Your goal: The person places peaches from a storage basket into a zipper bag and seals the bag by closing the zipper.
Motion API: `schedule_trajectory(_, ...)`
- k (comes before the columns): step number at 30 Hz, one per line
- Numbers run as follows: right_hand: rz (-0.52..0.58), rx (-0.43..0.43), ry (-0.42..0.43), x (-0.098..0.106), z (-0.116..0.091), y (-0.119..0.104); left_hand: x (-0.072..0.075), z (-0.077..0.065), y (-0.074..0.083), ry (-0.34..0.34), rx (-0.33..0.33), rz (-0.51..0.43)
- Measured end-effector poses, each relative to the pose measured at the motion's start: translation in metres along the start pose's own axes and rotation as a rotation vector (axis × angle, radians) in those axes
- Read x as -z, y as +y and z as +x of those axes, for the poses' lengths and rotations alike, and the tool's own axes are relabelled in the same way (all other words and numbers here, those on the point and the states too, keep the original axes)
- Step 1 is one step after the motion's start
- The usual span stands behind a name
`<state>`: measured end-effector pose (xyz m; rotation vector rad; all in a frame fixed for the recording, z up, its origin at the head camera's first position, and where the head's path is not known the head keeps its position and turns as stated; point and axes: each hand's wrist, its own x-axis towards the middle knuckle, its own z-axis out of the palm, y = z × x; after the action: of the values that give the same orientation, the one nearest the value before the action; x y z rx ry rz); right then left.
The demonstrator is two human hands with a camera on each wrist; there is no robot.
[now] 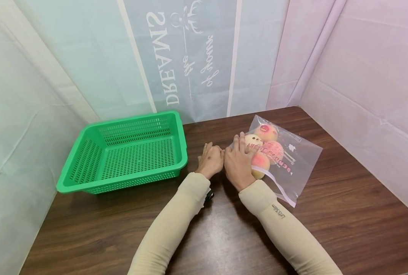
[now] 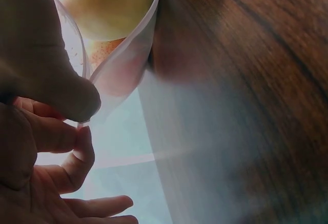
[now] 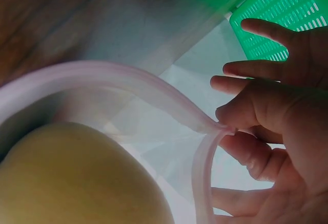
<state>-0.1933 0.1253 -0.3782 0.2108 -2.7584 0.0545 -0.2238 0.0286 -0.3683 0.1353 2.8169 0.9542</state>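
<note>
A clear plastic bag [image 1: 301,156] with pink print lies on the table, holding several round, peach-like fruits [image 1: 260,162]. Its pale pink rim [image 3: 143,75] gapes in the right wrist view, with a yellowish fruit [image 3: 77,178] just inside. At the bag's left end my left hand [image 1: 211,159] pinches the rim between thumb and finger, as the left wrist view shows. Close beside it, my right hand [image 1: 238,164] lies over the bag's near-left edge. The right wrist view shows thumb and finger pinching the rim's corner, other fingers spread. The hands overlap there, partly hiding each other.
A green plastic basket [image 1: 181,152] with slotted sides stands on the dark wooden table [image 1: 341,214], left of my hands. Light cloth hangings [image 1: 114,57] enclose the back and both sides.
</note>
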Motion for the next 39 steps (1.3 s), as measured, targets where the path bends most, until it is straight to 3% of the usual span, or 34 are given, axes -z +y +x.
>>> schedule_trajectory(7,-0.020,0.023,0.034,-0.001,-0.002,0.001,-0.002,0.001,0.001,0.000,0.011,0.023)
schedule_trajectory(17,-0.099,0.066,-0.061,0.001,-0.008,0.006,-0.005,0.003,-0.001,0.032,0.009,0.035)
schedule_trajectory(27,-0.084,0.081,0.006,-0.001,-0.015,0.009,-0.007,0.002,-0.001,0.043,0.008,0.061)
schedule_trajectory(39,-0.090,0.078,0.012,-0.001,-0.022,0.012,-0.009,0.001,-0.001,0.065,-0.007,0.073)
